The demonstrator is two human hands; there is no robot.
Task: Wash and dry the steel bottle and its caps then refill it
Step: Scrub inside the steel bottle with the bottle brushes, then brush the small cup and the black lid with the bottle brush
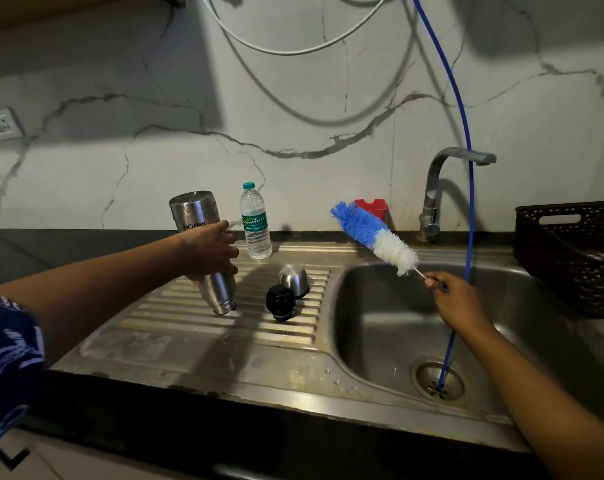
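Note:
My left hand [208, 249] grips the steel bottle [194, 211], which stands upside down and tilted, its mouth resting on the ribbed drainboard [176, 306]. The steel outer cap [293, 279] and the black inner cap [280, 302] lie on the drainboard just right of the bottle. My right hand [456, 301] pinches the thin wire handle of a blue and white bottle brush [373, 237] above the sink basin [380, 323]; the bristles point up and to the left.
A clear plastic water bottle [255, 223] with a teal cap stands behind the drainboard. A grey tap [445, 188] rises behind the basin, and a blue hose [466, 202] hangs into the drain [439, 379]. A dark woven basket [570, 254] sits at the right. A red object [371, 206] leans against the wall.

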